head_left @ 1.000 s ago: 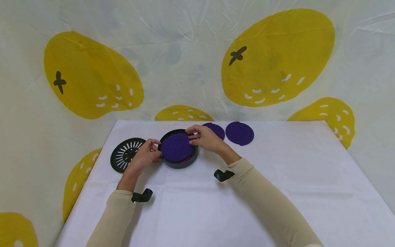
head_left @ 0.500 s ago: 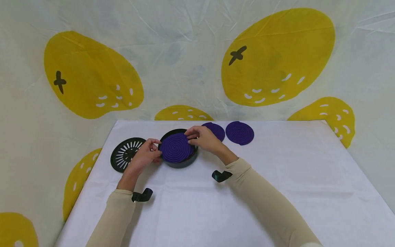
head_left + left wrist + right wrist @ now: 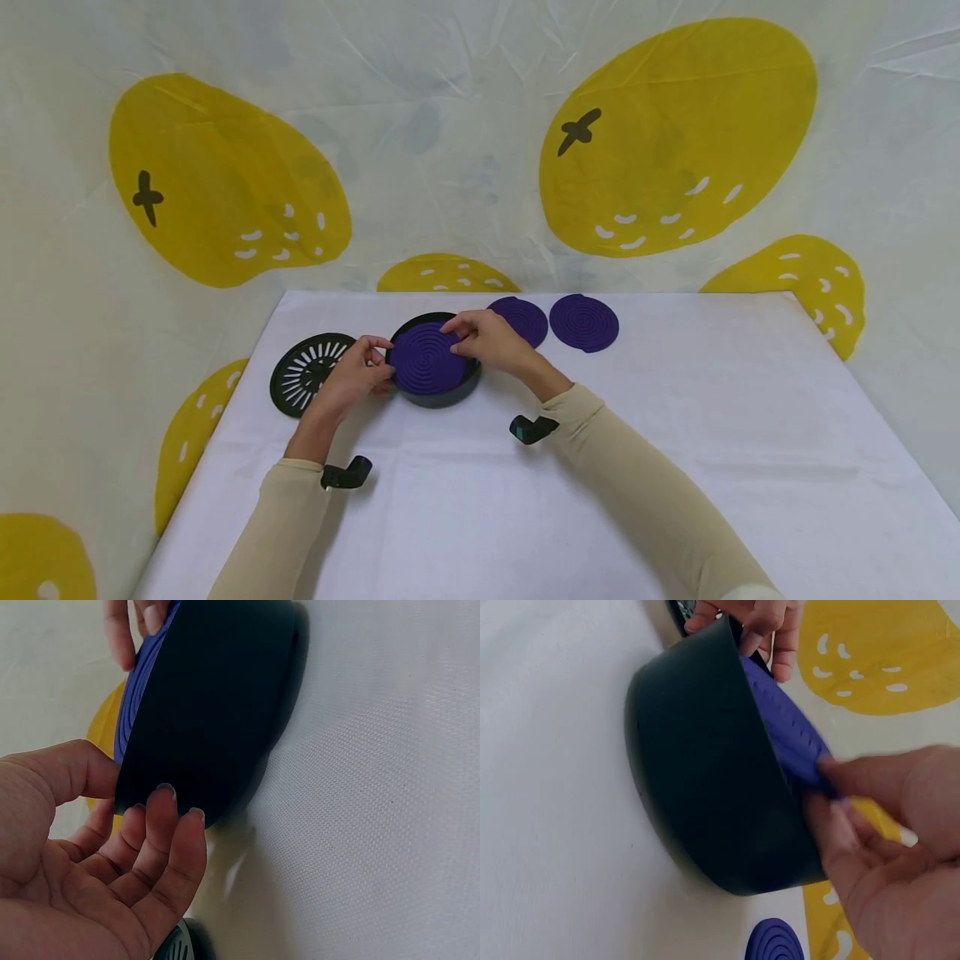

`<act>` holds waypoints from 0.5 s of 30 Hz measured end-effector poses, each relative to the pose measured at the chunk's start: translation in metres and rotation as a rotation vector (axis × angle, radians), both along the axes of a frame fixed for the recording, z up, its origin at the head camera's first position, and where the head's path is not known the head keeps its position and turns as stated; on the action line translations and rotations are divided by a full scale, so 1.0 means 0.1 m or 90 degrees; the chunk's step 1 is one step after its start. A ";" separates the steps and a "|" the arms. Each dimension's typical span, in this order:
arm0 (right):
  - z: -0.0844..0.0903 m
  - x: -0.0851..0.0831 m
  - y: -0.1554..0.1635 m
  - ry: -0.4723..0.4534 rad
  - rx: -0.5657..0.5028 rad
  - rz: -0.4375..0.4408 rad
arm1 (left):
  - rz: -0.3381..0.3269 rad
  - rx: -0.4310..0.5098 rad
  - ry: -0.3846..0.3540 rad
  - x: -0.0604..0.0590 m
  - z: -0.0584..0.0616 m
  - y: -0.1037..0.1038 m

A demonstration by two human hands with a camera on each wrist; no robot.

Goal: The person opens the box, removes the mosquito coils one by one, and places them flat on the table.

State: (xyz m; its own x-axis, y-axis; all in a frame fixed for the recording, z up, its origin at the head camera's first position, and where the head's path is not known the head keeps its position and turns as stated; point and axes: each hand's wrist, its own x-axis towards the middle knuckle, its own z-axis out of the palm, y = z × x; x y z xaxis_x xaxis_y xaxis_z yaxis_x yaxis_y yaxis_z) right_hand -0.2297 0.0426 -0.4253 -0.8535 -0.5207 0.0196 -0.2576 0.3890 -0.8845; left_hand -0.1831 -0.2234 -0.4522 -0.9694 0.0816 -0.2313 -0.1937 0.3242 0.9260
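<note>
A black round bowl (image 3: 437, 398) stands on the white table with a purple spiral coil (image 3: 423, 360) lying in its mouth. My left hand (image 3: 378, 367) grips the bowl's left side, thumb on the rim and fingers on the wall. My right hand (image 3: 468, 335) holds the coil's far right edge with thumb and fingers. In the left wrist view my left hand (image 3: 135, 796) clasps the bowl (image 3: 210, 697), and the coil (image 3: 146, 675) shows along its rim. The right wrist view shows my right hand (image 3: 829, 793) pinching the coil (image 3: 784, 727) above the bowl (image 3: 705, 772).
A black slotted lid (image 3: 303, 385) lies flat left of the bowl. Two more purple coils (image 3: 522, 320) (image 3: 584, 322) lie behind my right hand near the table's far edge. A lemon-printed cloth (image 3: 675, 133) hangs behind the table.
The purple coil has settled lower and flatter in the bowl. My right hand has shifted slightly left over it. The left hand has kept its grip.
</note>
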 end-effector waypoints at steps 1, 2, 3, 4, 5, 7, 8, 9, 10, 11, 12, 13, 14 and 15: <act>0.00 0.00 0.00 0.001 0.003 -0.002 | 0.002 -0.001 -0.001 0.00 0.00 0.00; 0.00 0.00 0.00 0.000 0.004 -0.003 | 0.002 -0.002 -0.001 0.00 0.00 0.01; 0.01 0.00 0.01 -0.001 0.005 -0.004 | 0.001 -0.005 -0.001 0.00 0.00 0.01; 0.01 0.00 0.01 -0.003 0.003 -0.004 | 0.001 -0.007 -0.001 0.00 0.00 0.01; 0.01 0.00 0.01 -0.006 0.000 -0.002 | 0.000 -0.008 0.000 0.01 0.01 0.01; 0.01 0.00 0.02 -0.012 -0.005 0.005 | 0.002 -0.008 -0.001 0.01 0.01 0.01; 0.01 0.00 0.03 -0.016 -0.008 0.009 | 0.001 -0.008 -0.001 0.02 0.02 0.00; 0.02 0.00 0.03 -0.019 -0.010 0.013 | 0.000 -0.008 0.000 0.02 0.02 0.00; 0.02 0.00 0.03 -0.021 -0.013 0.019 | -0.001 -0.007 0.000 0.02 0.02 0.00; 0.02 0.00 0.04 -0.023 -0.015 0.024 | -0.001 -0.006 0.001 0.03 0.02 0.00; 0.02 0.00 0.04 -0.022 -0.017 0.030 | -0.001 -0.005 0.001 0.02 0.01 0.00; 0.02 0.00 0.04 -0.021 -0.018 0.035 | -0.002 -0.004 0.001 0.02 0.01 0.00; 0.03 0.00 0.04 -0.019 -0.018 0.041 | -0.003 -0.003 0.000 0.02 0.01 0.00; 0.03 -0.01 0.04 -0.015 -0.019 0.046 | -0.003 -0.001 -0.001 0.02 0.01 0.00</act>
